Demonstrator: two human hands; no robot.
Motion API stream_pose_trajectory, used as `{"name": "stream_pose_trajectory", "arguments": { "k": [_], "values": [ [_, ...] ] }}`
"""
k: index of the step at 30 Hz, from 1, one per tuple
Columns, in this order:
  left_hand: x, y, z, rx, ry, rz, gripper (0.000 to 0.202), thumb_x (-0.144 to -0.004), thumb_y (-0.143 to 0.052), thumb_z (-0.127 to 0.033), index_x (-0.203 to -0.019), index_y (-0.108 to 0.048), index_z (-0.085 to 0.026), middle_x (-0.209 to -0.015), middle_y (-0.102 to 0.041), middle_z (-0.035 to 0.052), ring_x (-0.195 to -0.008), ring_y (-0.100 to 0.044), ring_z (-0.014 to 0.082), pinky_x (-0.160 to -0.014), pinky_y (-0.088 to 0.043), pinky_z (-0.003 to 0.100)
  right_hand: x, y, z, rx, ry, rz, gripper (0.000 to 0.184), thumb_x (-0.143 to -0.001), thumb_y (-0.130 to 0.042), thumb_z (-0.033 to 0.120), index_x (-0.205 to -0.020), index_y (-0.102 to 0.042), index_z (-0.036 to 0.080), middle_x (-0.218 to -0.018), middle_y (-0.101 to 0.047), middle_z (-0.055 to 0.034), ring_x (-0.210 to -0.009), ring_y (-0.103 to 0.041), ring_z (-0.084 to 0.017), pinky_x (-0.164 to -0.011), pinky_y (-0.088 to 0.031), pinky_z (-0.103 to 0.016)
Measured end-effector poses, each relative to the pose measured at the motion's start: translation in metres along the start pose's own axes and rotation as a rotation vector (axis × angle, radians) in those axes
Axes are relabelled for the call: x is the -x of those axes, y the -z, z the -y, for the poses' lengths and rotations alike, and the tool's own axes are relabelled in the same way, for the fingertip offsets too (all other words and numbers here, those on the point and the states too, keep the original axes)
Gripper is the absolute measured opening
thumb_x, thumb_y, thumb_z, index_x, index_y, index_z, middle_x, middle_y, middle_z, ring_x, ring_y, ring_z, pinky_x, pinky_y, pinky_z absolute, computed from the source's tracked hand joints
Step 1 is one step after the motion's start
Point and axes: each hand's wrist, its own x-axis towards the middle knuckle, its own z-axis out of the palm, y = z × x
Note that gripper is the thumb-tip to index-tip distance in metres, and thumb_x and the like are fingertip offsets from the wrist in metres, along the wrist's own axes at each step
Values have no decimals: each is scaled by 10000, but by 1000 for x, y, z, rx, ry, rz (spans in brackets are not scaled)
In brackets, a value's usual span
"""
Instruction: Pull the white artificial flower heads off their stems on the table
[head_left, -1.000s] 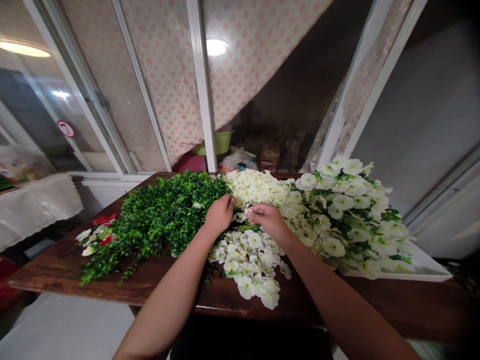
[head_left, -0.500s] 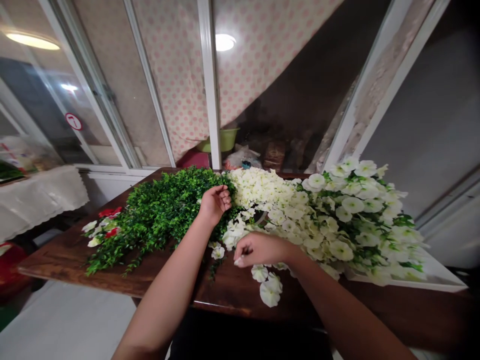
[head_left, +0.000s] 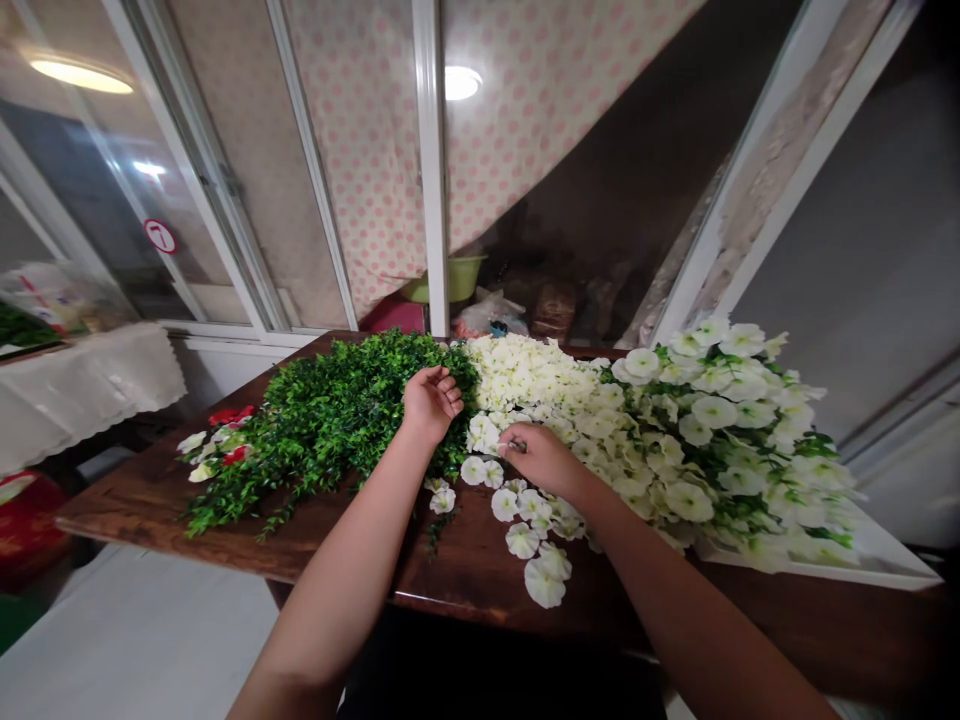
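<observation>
My left hand (head_left: 430,402) rests curled on the edge of a heap of green artificial foliage (head_left: 330,415), fingers bent round some sprigs. My right hand (head_left: 538,457) is pinched on a white artificial flower (head_left: 484,434) at the near edge of a heap of small cream flowers (head_left: 525,375). Loose white flowers (head_left: 536,535) lie scattered on the dark wooden table (head_left: 465,570) just below my right hand. A large bunch of white flowers with green leaves (head_left: 720,420) lies to the right.
A white tray (head_left: 870,560) lies under the large bunch at the right. A few red and white flowers (head_left: 221,435) lie at the left of the foliage. Behind the table stand sliding windows, a dotted curtain and a green basin (head_left: 457,275).
My right hand has moved from near the table's front edge back up to the cream flower heap. My left hand stays on the foliage. More loose flowers now lie spread below.
</observation>
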Motion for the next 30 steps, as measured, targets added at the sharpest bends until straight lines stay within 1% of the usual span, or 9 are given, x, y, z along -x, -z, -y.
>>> {"name": "stream_pose_trajectory", "arguments": {
  "k": [3,8,11,14,16,19,21,25,30],
  "values": [
    [0,0,2,-5,-5,-10,108,-709,-552,-268,-709,-477,-190,-499,-351,-60,-407,-365,94,-409,-259,216,-1,1,-2,6,-48,-81,145,-833,-518,245,-873,-648,194,-847,-669,-34,-748,-578,-169,-688,-405,-270],
    [-1,0,7,-20,0,-3,105,-705,-559,-260,-702,-485,-185,-494,-340,-60,-401,-361,97,-402,-260,219,-1,-2,-7,6,-67,90,125,-829,-519,258,-819,-631,205,-826,-657,-33,-730,-575,-167,-648,-393,-257],
    [-1,0,8,-23,1,-5,97,-706,-557,-255,-701,-491,-184,-493,-340,-59,-401,-364,99,-400,-258,219,0,-4,-9,-8,-43,132,118,-816,-514,230,-769,-618,202,-812,-651,-35,-749,-576,-172,-653,-393,-260],
    [0,-1,8,-34,-4,-15,97,-701,-561,-256,-701,-496,-183,-493,-344,-60,-400,-367,98,-398,-256,218,-2,-4,-11,-68,-78,81,119,-812,-527,255,-763,-621,201,-777,-652,-29,-712,-577,-172,-635,-397,-266],
    [-1,-1,8,-49,-9,-19,104,-693,-567,-263,-699,-501,-182,-491,-348,-62,-397,-365,95,-395,-251,217,-4,-2,-11,-133,-101,-5,129,-809,-545,290,-757,-623,202,-747,-651,-22,-691,-579,-174,-640,-407,-278],
    [-2,0,12,-111,8,-7,121,-680,-585,-276,-687,-517,-175,-485,-368,-65,-391,-366,86,-393,-254,215,-8,4,-10,-328,-132,-186,157,-796,-583,355,-776,-631,207,-759,-663,-26,-722,-596,-192,-689,-437,-309],
    [-2,-2,18,-243,39,7,135,-678,-609,-284,-683,-554,-160,-497,-430,-55,-399,-397,82,-399,-278,218,-10,9,-7,-540,-142,-262,186,-781,-618,397,-789,-636,213,-805,-681,-39,-796,-616,-213,-745,-457,-334],
    [6,-8,33,-663,-9,90,254,-693,-696,-349,-767,-689,-107,-662,-656,42,-532,-564,116,-480,-382,230,-9,13,-1,-977,-140,-265,195,-743,-693,412,-760,-632,227,-892,-694,-42,-907,-627,-230,-846,-472,-377],
    [15,-13,40,-716,53,273,420,-685,-752,-441,-949,-739,-115,-950,-724,131,-784,-650,176,-649,-471,256,-9,11,1,-1213,-130,-260,184,-705,-750,361,-740,-630,225,-854,-676,-16,-876,-629,-203,-861,-480,-376]
  ]
}}
